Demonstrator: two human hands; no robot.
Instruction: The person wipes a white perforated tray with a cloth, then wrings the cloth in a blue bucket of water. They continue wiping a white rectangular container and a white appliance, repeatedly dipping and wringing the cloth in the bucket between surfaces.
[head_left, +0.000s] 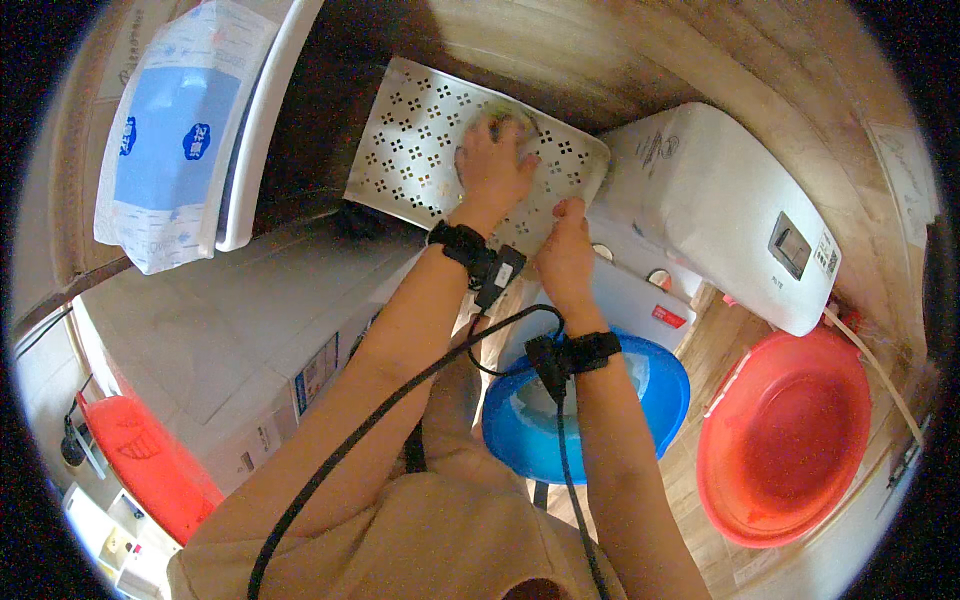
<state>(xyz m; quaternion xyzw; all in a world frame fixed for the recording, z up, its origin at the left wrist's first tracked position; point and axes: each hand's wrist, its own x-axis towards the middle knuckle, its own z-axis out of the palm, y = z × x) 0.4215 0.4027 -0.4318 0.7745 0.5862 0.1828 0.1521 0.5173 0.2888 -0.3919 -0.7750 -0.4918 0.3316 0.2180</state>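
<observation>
A white plastic basket (401, 146) with a pattern of small square holes is tilted in front of me. Spread over its inner surface is my left hand (495, 165), above a blurred greenish thing (517, 118) that may be a cloth; whether the fingers grip it is unclear. My right hand (566, 247) is closed around the basket's near right edge. Both wrists wear black straps, each with a small black module and a cable. A blue plastic basin (671, 390) sits below my right forearm, which hides part of it.
Right of the basket is a white appliance (720, 210) with a switch panel. A red basin (787, 442) rests on the wood-look floor. At left, a grey-topped box (195, 330) stands below a blue-and-white packet (180, 135). Black cables (375, 424) cross before my body.
</observation>
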